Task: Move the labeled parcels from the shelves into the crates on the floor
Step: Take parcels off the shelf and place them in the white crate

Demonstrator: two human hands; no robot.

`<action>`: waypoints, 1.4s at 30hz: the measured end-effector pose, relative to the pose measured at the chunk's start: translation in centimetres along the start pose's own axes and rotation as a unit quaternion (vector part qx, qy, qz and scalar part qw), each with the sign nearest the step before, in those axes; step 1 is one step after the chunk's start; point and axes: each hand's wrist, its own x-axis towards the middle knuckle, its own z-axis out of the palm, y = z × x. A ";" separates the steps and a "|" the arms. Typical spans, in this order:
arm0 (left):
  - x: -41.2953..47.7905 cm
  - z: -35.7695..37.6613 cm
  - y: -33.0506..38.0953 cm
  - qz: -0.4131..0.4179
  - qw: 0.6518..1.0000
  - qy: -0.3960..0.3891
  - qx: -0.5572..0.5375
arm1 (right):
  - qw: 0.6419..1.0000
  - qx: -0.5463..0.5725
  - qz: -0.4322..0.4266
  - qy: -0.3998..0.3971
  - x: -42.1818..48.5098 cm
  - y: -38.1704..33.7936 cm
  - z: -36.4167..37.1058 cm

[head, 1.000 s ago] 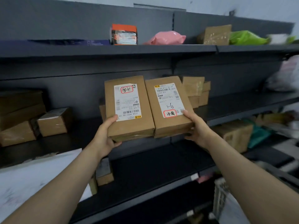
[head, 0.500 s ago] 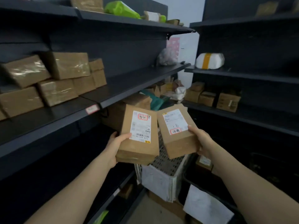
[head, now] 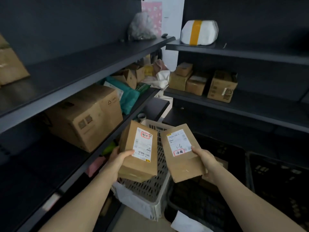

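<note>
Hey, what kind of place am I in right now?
Probably a courier parcel storeroom or pickup depot. Dark metal shelves hold cardboard boxes, the left hand holds one labelled parcel and the right hand a second labelled parcel, and a white perforated crate sits on the floor.

Parcel L [head: 138,164], parcel R [head: 181,158], tilted above crates [head: 150,190]

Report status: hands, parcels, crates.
Both full: left hand grips one labeled parcel, right hand grips the other parcel. Held above white crate and black crate, not yet dropped. Nothing seen blocking.
</note>
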 end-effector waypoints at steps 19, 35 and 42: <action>28.6 11.8 -3.7 0.003 0.886 -0.048 0.461 | 0.917 -0.257 -0.027 0.302 19.1 -1.9 10.0; 36.6 11.1 -10.4 0.029 0.835 -0.139 0.532 | 0.878 -0.346 -0.181 0.277 22.1 -0.9 14.5; 36.8 9.9 -9.0 0.094 0.902 -0.091 0.411 | 0.909 -0.281 -0.016 0.308 24.5 4.5 19.8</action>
